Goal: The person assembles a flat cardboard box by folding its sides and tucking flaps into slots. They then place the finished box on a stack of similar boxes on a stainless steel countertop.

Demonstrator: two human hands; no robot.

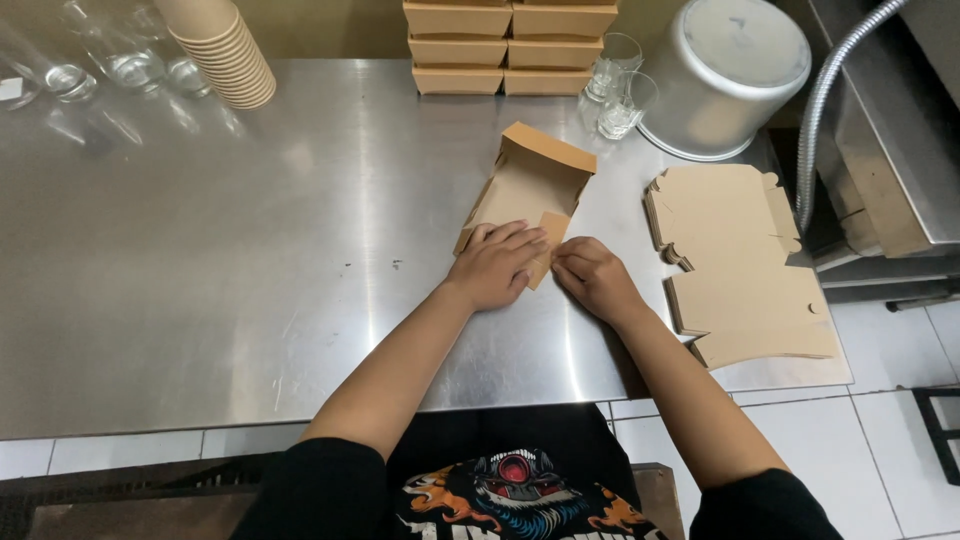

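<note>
A brown cardboard box blank (528, 185), partly folded with its far flap raised, lies on the steel table (250, 270). My left hand (494, 264) presses flat on the blank's near end, fingers spread over it. My right hand (592, 276) sits just to the right, fingers curled, pinching the blank's near right flap by its edge.
A stack of flat brown box blanks (742, 260) lies at the table's right edge. Folded boxes (510, 45) are stacked at the back, with two glasses (620, 85) and an upturned metal pot (725, 75) beside them. Paper cups (225, 50) and more glasses (110, 60) stand back left.
</note>
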